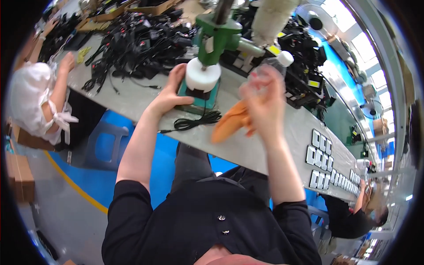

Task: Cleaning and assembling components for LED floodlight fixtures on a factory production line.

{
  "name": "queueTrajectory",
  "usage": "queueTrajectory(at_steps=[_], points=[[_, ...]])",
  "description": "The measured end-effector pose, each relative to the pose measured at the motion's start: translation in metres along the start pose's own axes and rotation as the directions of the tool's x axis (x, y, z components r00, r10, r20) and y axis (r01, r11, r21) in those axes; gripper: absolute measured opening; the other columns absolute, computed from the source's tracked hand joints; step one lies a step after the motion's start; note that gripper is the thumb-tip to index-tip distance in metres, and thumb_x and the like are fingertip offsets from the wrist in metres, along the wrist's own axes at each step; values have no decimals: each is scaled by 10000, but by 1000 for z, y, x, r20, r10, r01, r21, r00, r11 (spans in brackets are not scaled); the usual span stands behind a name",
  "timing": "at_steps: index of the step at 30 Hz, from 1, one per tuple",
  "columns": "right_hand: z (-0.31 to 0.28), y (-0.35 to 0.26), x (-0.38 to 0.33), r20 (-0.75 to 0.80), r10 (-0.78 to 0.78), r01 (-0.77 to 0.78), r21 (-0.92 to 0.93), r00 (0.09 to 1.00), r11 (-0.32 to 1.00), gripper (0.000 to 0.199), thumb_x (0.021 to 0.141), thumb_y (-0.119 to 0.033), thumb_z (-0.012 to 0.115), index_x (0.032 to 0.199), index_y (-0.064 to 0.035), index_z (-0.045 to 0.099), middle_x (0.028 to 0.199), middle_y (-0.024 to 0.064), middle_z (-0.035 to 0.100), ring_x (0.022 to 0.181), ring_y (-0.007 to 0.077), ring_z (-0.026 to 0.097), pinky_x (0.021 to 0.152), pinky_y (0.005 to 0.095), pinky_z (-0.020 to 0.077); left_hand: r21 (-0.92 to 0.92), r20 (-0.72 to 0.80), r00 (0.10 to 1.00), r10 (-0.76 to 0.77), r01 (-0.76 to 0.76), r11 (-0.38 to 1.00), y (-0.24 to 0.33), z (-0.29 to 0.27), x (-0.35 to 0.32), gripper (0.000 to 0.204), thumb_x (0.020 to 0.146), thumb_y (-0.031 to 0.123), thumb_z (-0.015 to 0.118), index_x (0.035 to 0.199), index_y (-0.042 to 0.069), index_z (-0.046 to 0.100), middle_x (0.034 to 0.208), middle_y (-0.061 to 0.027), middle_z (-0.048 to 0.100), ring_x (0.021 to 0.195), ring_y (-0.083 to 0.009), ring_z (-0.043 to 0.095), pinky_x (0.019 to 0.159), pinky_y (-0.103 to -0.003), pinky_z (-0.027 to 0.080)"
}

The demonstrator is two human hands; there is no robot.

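Note:
A green hand press (213, 42) stands on the table with a round white pressing head (203, 75). Under that head sits a black part (201, 94) on the green base (207, 105), its black cable (198, 121) coiled in front. My left hand (170, 95) is at the base's left side, thumb stretched across the front edge and fingers apart from it behind. Right of the press, my right hand (265, 95) is raised and smeared by motion; its grip is unclear. Just below it is an orange cloth or glove (232, 121). A clear bottle (278, 64) with a white cap stands behind the hand.
Black cabled devices (137, 46) lie heaped left of the press, with more black units (304, 84) at the right. Rows of small white-and-black pieces (320, 154) lie farther right. Co-workers sit at left (35, 97) and right (353, 216). An empty-seated blue stool (106, 143) stands at left.

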State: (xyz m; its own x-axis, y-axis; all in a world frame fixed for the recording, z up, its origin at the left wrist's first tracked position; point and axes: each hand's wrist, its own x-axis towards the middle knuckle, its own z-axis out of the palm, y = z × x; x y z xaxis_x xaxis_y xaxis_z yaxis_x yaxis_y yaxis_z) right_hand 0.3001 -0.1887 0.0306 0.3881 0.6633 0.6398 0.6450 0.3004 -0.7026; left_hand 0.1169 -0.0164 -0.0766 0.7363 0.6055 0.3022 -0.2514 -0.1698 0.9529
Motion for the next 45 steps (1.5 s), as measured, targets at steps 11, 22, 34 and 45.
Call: queueTrajectory(at_steps=[11, 22, 34, 45], points=[[-30, -117, 124, 173, 72, -61, -66, 982, 996, 429, 715, -435, 698, 810, -21, 643, 728, 154, 659, 597, 321, 653, 579, 449, 549, 30, -34, 999, 6, -5, 1000, -12, -10, -10, 965, 708, 174, 666, 1502, 79, 126, 1511, -136, 247, 1407, -257, 196, 1139, -360, 92], [-13, -116, 64, 166, -180, 225, -311, 969, 923, 407, 719, -340, 688, 888, 4, 551, 855, 183, 608, 778, 352, 643, 648, 419, 516, 501, 182, 942, -280, 157, 851, 12, -39, 21, 860, 718, 105, 769, 1430, 62, 288, 1345, -103, 435, 1214, -231, 448, 1014, -353, 371], [-130, -44, -71, 241, 176, -155, -101, 955, 983, 223, 772, -201, 659, 940, -55, 666, 929, 144, 653, 918, 322, 623, 815, 379, 502, 572, -48, 996, -81, 94, 815, 26, -5, 11, 962, 678, 18, 752, 1441, 88, 171, 1322, -144, 449, 1223, -249, 470, 1037, -382, 379], [-212, -42, -164, 205, 762, -773, -38, 614, 633, 183, 866, -125, 636, 990, 8, 659, 741, 18, 639, 685, 51, 569, 636, 205, 455, 405, -113, 973, -199, 228, 885, 53, 13, -36, 1055, 541, -42, 763, 1423, 128, 209, 1242, -90, 525, 1158, -226, 466, 1080, -395, 283]])
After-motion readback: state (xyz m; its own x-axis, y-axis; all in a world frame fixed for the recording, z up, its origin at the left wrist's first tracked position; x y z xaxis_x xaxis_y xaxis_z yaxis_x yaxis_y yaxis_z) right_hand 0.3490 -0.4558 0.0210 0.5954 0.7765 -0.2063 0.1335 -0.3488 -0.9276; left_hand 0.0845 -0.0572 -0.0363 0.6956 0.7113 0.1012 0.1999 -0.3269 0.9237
